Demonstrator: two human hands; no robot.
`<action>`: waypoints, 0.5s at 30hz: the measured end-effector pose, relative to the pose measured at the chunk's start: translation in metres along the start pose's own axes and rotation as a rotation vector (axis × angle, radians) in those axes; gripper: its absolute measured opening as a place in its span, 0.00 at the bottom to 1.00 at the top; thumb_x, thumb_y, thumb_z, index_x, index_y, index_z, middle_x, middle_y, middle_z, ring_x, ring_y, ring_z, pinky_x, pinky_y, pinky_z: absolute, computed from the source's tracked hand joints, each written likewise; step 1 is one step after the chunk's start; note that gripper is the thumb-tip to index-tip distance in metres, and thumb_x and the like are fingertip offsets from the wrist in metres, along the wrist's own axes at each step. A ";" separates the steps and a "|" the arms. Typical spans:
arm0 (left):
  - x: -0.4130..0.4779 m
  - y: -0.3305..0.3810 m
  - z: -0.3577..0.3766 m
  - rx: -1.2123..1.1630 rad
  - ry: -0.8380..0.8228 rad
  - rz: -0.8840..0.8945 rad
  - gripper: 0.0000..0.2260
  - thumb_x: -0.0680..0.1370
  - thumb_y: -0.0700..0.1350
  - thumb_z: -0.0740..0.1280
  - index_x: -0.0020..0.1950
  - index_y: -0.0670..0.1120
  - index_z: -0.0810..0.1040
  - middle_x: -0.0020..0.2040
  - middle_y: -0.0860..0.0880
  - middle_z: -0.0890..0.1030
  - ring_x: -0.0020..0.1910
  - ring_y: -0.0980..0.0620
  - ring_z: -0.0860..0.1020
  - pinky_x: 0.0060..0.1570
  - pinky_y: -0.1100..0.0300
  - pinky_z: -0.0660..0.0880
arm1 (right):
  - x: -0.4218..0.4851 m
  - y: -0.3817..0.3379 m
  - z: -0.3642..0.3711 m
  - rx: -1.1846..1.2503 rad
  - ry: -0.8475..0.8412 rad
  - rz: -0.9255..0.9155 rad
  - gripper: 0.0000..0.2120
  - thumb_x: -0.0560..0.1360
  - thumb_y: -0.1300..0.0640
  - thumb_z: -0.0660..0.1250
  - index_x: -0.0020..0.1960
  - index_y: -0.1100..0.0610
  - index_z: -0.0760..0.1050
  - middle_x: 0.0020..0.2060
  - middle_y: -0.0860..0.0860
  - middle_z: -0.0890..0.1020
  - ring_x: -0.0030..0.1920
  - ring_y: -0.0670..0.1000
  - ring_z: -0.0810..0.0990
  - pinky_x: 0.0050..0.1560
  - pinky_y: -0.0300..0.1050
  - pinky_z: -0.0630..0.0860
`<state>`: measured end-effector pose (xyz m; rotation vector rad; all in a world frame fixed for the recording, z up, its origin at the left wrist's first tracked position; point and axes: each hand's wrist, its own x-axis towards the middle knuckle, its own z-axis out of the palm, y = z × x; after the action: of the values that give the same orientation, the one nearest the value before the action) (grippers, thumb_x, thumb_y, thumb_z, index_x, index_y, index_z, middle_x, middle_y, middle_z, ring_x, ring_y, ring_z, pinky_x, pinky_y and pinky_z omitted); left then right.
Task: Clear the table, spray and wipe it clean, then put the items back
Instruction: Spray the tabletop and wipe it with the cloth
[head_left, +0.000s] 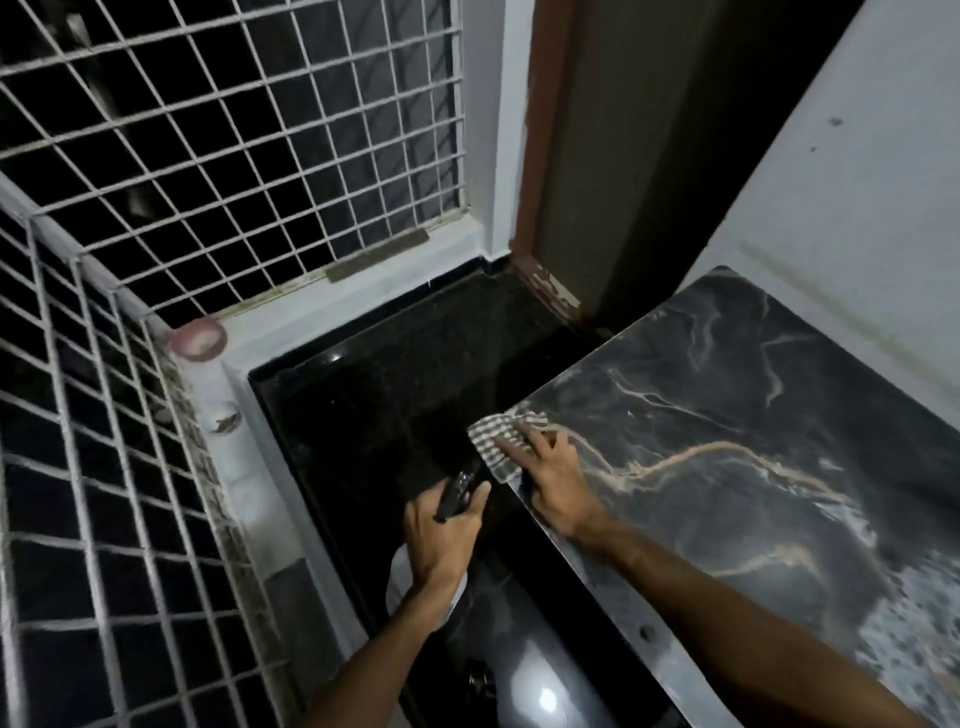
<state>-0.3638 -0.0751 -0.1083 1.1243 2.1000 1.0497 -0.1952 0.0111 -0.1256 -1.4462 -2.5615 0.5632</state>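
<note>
The table (753, 415) is a dark marble-patterned slab with pale veins, filling the right half of the view against a white wall. At its near-left corner lies a checked cloth (498, 434). My right hand (550, 475) presses on the cloth with spread fingers. Left of the table edge, over the dark floor, my left hand (441, 535) grips a dark spray bottle (457, 493) by its head, with a white part of it showing under my wrist.
White metal grilles (234, 130) close off the left and far sides above a white ledge. A pinkish round object (198, 338) sits on the ledge corner. A brown door frame (545, 156) stands behind the table. A shiny grey object (535, 680) lies on the black floor (374, 405).
</note>
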 end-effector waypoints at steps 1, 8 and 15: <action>0.008 -0.001 -0.001 -0.014 0.012 0.005 0.20 0.72 0.52 0.78 0.29 0.46 0.71 0.26 0.49 0.76 0.29 0.46 0.77 0.33 0.54 0.72 | 0.020 0.008 -0.005 0.007 0.055 0.089 0.37 0.67 0.62 0.55 0.76 0.47 0.64 0.76 0.56 0.64 0.57 0.61 0.67 0.58 0.59 0.69; 0.033 0.001 -0.001 -0.015 0.022 0.058 0.15 0.72 0.54 0.77 0.34 0.46 0.79 0.30 0.49 0.81 0.32 0.46 0.80 0.35 0.55 0.74 | 0.012 -0.022 0.015 -0.045 -0.072 -0.082 0.39 0.69 0.63 0.59 0.79 0.46 0.57 0.79 0.53 0.55 0.63 0.63 0.66 0.63 0.58 0.66; 0.015 0.007 0.008 -0.006 -0.033 0.076 0.19 0.73 0.53 0.76 0.29 0.52 0.70 0.27 0.48 0.77 0.30 0.43 0.78 0.34 0.56 0.70 | -0.041 -0.023 0.005 -0.002 -0.058 0.021 0.38 0.70 0.59 0.51 0.80 0.44 0.53 0.80 0.52 0.52 0.61 0.62 0.65 0.63 0.59 0.65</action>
<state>-0.3627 -0.0570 -0.1081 1.2189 2.0412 1.0639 -0.1937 -0.0363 -0.1190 -1.4798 -2.5945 0.6150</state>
